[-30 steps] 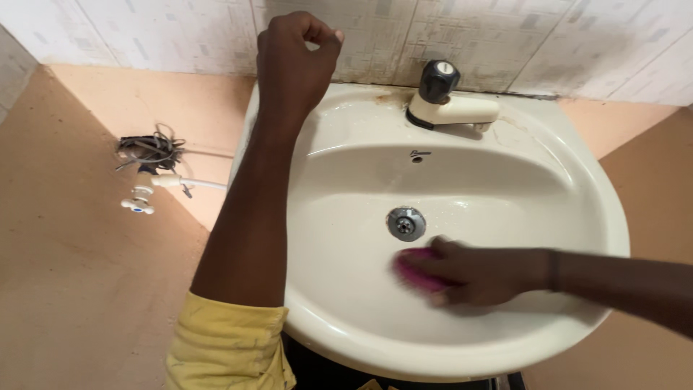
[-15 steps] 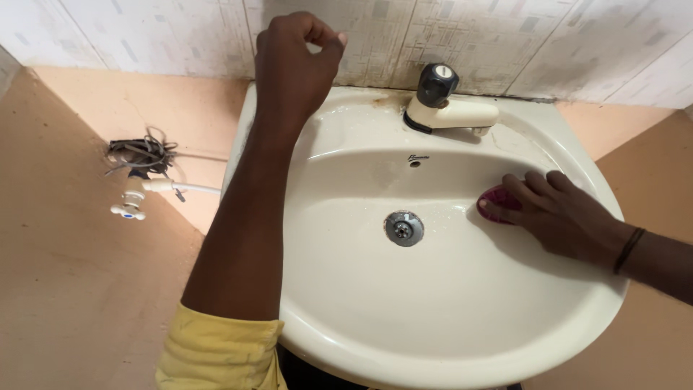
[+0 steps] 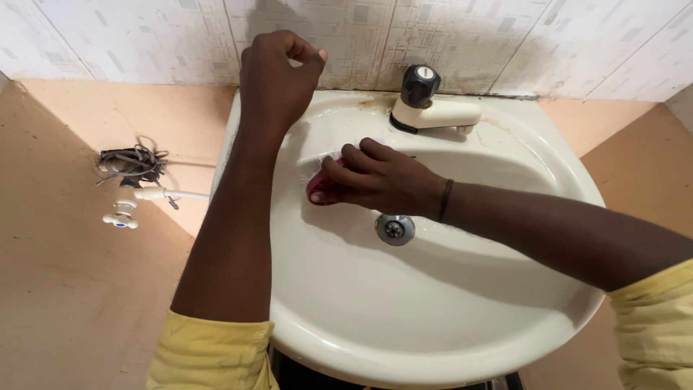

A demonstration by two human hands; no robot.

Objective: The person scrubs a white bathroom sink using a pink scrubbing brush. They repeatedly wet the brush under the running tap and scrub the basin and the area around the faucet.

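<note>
My right hand (image 3: 375, 177) grips a pink scrubber (image 3: 318, 189) and presses it against the back left inner wall of the cream wash basin (image 3: 433, 318). My left hand (image 3: 274, 76) is a loose fist resting on the basin's back left rim, against the tiled wall, holding nothing. The metal drain (image 3: 395, 229) lies just below my right wrist. Both arms wear yellow sleeves.
A cream tap with a black knob (image 3: 426, 101) sits at the back of the basin. On the peach wall to the left a small white valve (image 3: 119, 213) hangs under a tangle of grey wires (image 3: 130, 160). Patterned white tiles run above.
My right hand has swept the scrubber from the basin's front, past the right side, across to the back left wall. My left fist has stayed on the rim.
</note>
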